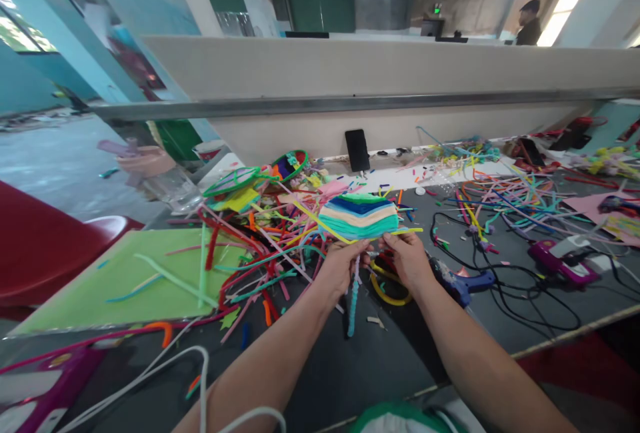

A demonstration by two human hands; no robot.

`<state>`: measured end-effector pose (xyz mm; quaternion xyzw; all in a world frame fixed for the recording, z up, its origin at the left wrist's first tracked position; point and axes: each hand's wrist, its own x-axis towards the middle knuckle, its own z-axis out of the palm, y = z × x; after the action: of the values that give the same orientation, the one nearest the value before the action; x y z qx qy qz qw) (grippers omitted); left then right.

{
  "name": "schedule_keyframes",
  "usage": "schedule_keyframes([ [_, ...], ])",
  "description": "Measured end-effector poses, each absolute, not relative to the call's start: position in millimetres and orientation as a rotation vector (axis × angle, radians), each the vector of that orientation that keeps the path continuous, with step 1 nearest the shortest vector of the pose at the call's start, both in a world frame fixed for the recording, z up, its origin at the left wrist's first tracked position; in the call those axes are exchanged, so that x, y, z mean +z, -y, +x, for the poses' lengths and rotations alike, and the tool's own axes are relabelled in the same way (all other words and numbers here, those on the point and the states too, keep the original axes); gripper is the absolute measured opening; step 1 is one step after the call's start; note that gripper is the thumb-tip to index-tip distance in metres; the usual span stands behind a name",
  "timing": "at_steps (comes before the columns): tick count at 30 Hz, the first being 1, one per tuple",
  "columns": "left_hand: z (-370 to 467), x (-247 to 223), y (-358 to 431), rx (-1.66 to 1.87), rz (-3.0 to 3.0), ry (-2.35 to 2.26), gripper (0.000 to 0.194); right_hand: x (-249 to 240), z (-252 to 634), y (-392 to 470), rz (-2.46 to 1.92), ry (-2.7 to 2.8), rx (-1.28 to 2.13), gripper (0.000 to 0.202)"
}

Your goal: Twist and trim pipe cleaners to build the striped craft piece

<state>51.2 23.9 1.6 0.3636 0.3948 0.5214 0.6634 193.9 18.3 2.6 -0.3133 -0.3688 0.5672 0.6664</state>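
Grey desk surface (320, 379) fills the lower frame beneath a pale partition (400, 73), with a person (529, 25) small at the upper right. Near the centre, a striped piece (357, 216) of green, blue, cream and teal fuzzy stems is held up, a yellow stem (413, 231) running along its lower edge with a loose end jutting out to the right. The left hand (347, 263) and the right hand (406, 258) sit close side by side, thumbs and fingers pinched at that lower edge; whether each grips the stripes or only the yellow stem, I cannot tell.

If either pinch loosened, the yellow stem could spring away from the edge, since its ends are free. Uneven pulling might bend the rows out of line. Just right of centre, a blue glue gun (463, 284) lies near the right forearm; whether it is hot does not show, but a sideways swing could knock it or catch its black cable (525, 316). Tangled stems (270, 246) at centre left could snag the piece if it dipped.
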Motion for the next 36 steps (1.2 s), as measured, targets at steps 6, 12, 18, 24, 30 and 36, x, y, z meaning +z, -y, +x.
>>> schedule_keyframes([
  [6, 54.8, 3.2, -19.7, 1.154, 0.819, -0.942, 0.027, -1.4, 196.0, -20.3, -0.777, 0.796, 1.267, 0.021],
  [12, 59.3, -0.7, -18.5, 1.164, 0.820, -0.911, 0.030, -2.2, 194.8, -19.2, -0.845, 0.838, 1.133, 0.021],
  [18, 61.6, 3.1, -16.8, 1.208, 0.768, -0.909, 0.027, 1.4, 193.3, -16.3, -0.817, 0.875, 1.153, 0.022],
  [24, 56.7, 6.6, -22.5, 1.275, 0.760, -0.958, 0.026, -1.1, 195.3, -19.6, -0.859, 0.877, 1.105, 0.034],
  [30, 54.7, 3.5, -26.7, 1.352, 0.769, -0.963, 0.026, -3.3, 197.1, -23.4, -0.943, 0.873, 1.031, 0.027],
  [36, 55.2, 4.2, -24.9, 1.362, 0.781, -0.971, 0.026, -3.1, 202.2, -23.1, -1.028, 0.970, 0.913, 0.018],
])
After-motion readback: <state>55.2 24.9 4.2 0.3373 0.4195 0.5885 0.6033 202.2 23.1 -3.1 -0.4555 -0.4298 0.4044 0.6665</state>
